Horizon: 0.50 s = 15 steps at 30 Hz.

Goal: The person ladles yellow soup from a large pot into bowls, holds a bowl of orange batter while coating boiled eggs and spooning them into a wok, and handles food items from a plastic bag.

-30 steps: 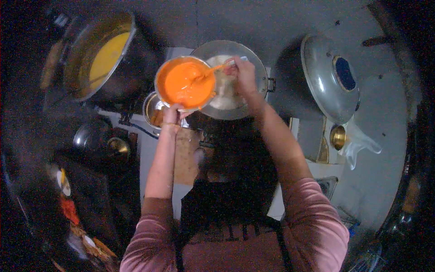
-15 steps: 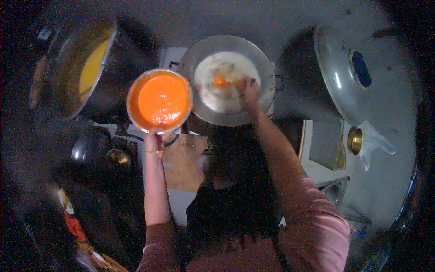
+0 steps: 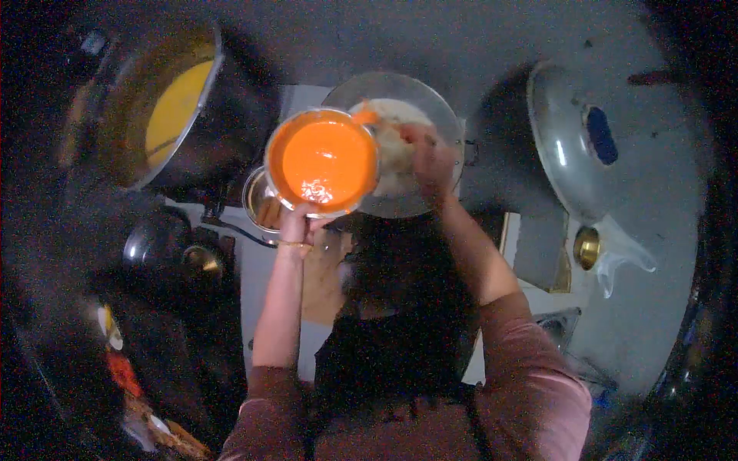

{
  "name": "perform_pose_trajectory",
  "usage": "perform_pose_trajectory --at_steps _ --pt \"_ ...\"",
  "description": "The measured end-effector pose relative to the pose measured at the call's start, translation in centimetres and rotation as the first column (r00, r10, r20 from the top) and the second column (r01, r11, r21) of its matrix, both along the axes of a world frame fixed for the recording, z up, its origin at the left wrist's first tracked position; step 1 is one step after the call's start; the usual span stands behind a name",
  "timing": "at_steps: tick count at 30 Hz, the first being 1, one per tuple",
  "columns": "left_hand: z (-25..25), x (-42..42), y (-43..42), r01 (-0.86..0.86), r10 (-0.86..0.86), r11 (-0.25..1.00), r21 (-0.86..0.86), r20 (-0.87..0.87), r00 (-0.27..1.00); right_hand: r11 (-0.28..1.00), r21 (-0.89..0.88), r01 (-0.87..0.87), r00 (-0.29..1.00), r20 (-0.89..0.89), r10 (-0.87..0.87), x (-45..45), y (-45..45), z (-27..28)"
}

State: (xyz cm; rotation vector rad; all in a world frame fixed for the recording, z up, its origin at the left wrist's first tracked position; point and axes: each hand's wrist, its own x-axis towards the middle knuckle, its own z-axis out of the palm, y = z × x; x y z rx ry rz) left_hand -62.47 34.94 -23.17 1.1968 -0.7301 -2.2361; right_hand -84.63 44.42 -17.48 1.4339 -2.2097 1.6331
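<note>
My left hand (image 3: pixel 300 223) grips the near rim of a metal bowl (image 3: pixel 372 180) filled with smooth orange liquid (image 3: pixel 327 157). It holds the bowl over the left side of a wide metal pan (image 3: pixel 453 146), hiding part of the pan. Inside the pan is a whitish liquid (image 3: pixel 396 177). Above the pan, my right hand (image 3: pixel 432 165) is closed, smeared by motion, around a utensil with an orange-coated head (image 3: pixel 367 115). The head is close to the bowl's upper right rim; blur hides its exact kind and whether it touches.
A large pot (image 3: pixel 217 81) with yellow contents stands at the upper left. Below it are a dark rounded vessel (image 3: pixel 154 246) and a small round container (image 3: pixel 267 180) with brown pieces. At right are a large lid (image 3: pixel 565 154), a brass cup (image 3: pixel 587 247) and a plastic bag (image 3: pixel 619 250).
The bowl in my left hand has moved right, over the pan's edge, uncovering the small container. My right hand has lifted the orange-coated utensil up from the white liquid towards the bowl.
</note>
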Motion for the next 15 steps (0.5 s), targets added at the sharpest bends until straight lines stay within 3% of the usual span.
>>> perform_pose_trajectory --at_steps 1,2,3,4,6,7,9,10,12,13,15 --pt "1.5 -0.6 0.5 0.007 -0.011 0.998 -0.054 -0.070 0.997 1.000 0.000 0.001 1.000 0.000 -0.001 0.6 0.0 0.7" --pt "2.7 -1.2 1.0 0.009 -0.024 0.994 -0.110 -0.139 0.990 0.992 -0.019 -0.127 0.991 -0.045 0.126 1.1 -0.1 1.3" --pt "2.7 -1.2 0.8 0.128 -0.136 0.988 -0.083 -0.098 0.986 0.967 -0.032 -0.253 0.964 -0.091 0.250 1.3 0.0 1.8" --pt "3.2 -1.6 1.1 0.128 -0.136 0.988 -0.084 -0.098 0.986 0.967 -0.032 -0.253 0.964 -0.092 0.250 0.9 0.0 1.5" --pt "4.8 -2.9 2.1 0.136 -0.139 0.989 0.056 0.039 0.990 0.931 0.146 -0.335 0.877 -0.312 0.364 -0.2 0.2 0.3" --pt "5.2 -3.7 2.3 0.156 -0.159 0.984 0.081 0.025 0.987 0.931 0.145 -0.335 0.877 -0.313 0.364 -0.6 0.7 0.2" --pt "6.4 -3.6 2.3 0.178 -0.179 0.983 0.051 0.003 0.984 0.829 0.390 -0.402 0.849 -0.181 0.497 -0.1 1.0 1.6" --pt "6.6 -3.8 2.5 0.202 -0.202 0.979 0.020 -0.017 0.979 0.829 0.390 -0.402 0.849 -0.181 0.497 0.0 1.5 1.7" --pt "5.7 -4.1 2.8 0.193 -0.194 0.981 0.026 0.016 0.981 0.821 0.321 -0.472 0.878 0.083 0.472 0.2 2.5 1.8" --pt "5.2 -4.1 3.1 0.184 -0.186 0.982 0.033 0.049 0.981 0.821 0.321 -0.473 0.877 0.083 0.473 0.2 3.0 1.8" --pt "4.8 -4.4 3.6 0.171 -0.173 0.984 0.047 0.025 0.985 0.754 0.529 -0.390 0.888 -0.002 0.461 0.3 3.8 2.2"
